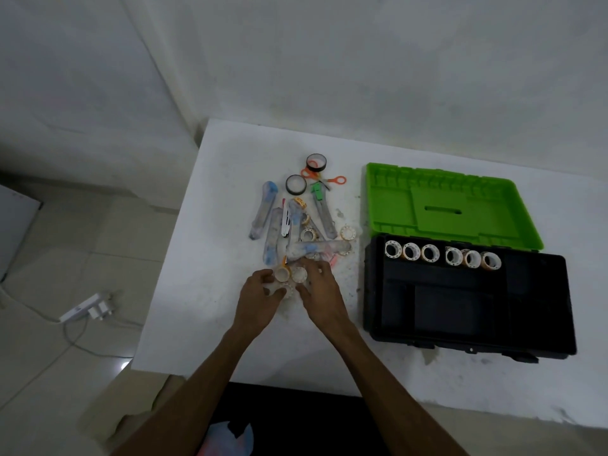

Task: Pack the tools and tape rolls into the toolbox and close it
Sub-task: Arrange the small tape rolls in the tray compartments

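My left hand (260, 296) and right hand (320, 291) pinch small tape rolls (291, 274) on the counter (204, 258) (six already line the toolbox (470, 337)).

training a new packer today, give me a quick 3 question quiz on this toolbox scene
1. True or false: the green lid of the toolbox is shut.
2. How many small tape rolls stand in the row along the far edge of the box?
3. Multiple choice: what are both hands gathering at the near end of the pile? A) the orange scissors B) small tape rolls C) the black tape rolls

Key:
1. False; the lid lies open behind the black base.
2. Six.
3. B; the left hand and right hand curl their fingers around small rolls on the table.
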